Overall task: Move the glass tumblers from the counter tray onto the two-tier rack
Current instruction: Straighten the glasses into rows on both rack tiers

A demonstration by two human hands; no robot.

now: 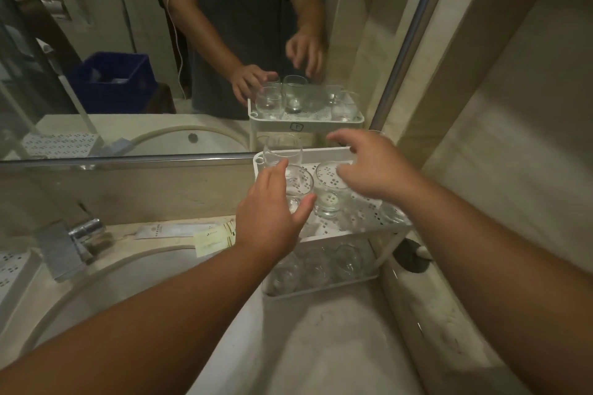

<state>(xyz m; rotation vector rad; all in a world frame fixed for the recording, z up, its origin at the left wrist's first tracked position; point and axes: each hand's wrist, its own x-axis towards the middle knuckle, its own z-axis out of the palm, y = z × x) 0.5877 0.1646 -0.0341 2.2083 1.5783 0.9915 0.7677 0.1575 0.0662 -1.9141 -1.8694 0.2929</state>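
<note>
The left hand (272, 218) curls around a tumbler (296, 189) at the left edge of the rack (340, 154) top shelf, apparently setting it down. The right hand (372, 167) hovers spread wide, empty. Next: release gently, clear of neighbouring glasses.

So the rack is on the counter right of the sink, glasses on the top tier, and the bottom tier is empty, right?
Not quite. The head view shows the rack's bottom tier also holds glass tumblers. The rest stands: it sits right of the sink, with glasses on top.
</note>
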